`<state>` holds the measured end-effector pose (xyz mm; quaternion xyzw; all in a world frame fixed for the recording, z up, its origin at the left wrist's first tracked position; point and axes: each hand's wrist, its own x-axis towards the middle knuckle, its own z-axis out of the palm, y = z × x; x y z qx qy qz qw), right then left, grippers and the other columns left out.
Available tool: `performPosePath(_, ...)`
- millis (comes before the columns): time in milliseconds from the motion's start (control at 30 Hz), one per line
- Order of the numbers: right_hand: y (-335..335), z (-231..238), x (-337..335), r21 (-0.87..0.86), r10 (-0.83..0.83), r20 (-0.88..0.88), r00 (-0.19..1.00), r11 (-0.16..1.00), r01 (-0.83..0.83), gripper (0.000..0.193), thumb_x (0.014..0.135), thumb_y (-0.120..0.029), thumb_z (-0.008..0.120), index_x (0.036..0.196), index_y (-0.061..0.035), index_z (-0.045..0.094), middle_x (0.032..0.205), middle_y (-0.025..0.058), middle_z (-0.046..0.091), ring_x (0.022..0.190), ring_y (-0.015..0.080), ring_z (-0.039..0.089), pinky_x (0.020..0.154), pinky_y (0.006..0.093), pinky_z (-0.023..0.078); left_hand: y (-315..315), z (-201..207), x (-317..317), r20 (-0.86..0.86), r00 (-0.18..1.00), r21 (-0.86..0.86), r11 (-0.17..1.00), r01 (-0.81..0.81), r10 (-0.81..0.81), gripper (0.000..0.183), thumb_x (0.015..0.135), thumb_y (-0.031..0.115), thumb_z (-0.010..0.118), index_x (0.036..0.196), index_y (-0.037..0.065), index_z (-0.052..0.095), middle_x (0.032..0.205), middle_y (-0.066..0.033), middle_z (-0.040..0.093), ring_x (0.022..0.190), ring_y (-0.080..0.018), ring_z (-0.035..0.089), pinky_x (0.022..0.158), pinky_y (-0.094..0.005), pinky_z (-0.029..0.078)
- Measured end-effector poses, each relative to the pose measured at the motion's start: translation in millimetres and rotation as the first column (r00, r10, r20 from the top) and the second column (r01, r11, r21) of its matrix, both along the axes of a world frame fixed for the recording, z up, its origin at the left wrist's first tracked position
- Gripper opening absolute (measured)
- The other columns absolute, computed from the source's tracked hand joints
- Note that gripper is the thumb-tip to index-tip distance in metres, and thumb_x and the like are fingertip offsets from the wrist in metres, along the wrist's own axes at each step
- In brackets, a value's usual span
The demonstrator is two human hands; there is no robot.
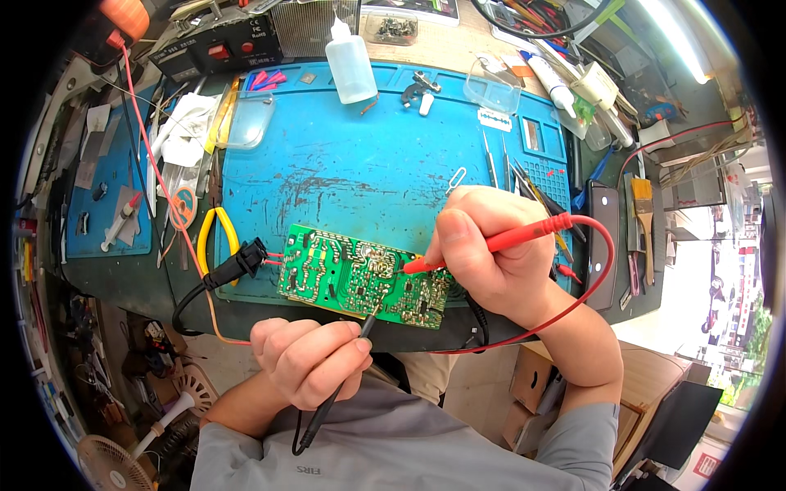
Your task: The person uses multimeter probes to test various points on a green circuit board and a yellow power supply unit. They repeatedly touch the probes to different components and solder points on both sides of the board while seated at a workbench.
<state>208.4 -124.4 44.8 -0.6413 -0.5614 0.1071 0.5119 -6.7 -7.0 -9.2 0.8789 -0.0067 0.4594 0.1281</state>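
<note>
A green circuit board (327,282) lies at the near edge of a blue work mat (327,164), its solder side up. My right hand (491,254) pinches a red test probe (524,235), whose tip points down at the board's right half. In my left hand (315,360) is a black test probe (327,407), held like a pen, with its tip at the board's near edge. Whether either tip touches a solder joint is too small to tell. A black power plug connector (237,263) joins the board's left end by short red wires.
Yellow-handled pliers (209,237) lie left of the board. A clear squeeze bottle (350,65), a plastic box lid (250,119) and a razor blade (494,120) sit farther back. Tweezers (490,159) lie on the right. The red probe lead (610,254) loops past my right forearm.
</note>
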Motion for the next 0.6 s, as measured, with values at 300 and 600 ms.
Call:
performPosePath(300,5.3,-6.4,-7.4,0.089,-0.096,-0.080,0.992,0.991,0.103,0.032,0.087,-0.004,0.067,0.061,-0.0043,0.050,0.054,0.0074,0.047,0.045,0.0227,0.045,0.044,0.0357,0.034,0.8,4.8,-2.9,-0.064,0.997,0.010,0.999,0.037,-0.037,0.014,0.091,0.019,0.065,0.104,0.017,0.061,0.099,0.0014,0.065,0.075,-0.0141,0.054,0.069,-0.0305,0.036)
performPosePath(600,5.7,-7.8,-6.8,0.104,-0.089,-0.084,0.993,0.990,0.097,0.031,0.087,-0.003,0.068,0.061,-0.0042,0.050,0.054,0.0074,0.046,0.045,0.0223,0.045,0.044,0.0356,0.034,1.8,6.1,-5.1,-0.100,0.994,0.020,0.998,0.053,-0.051,0.014,0.091,0.017,0.064,0.104,0.015,0.059,0.100,-0.0010,0.064,0.075,-0.0160,0.056,0.070,-0.0322,0.038)
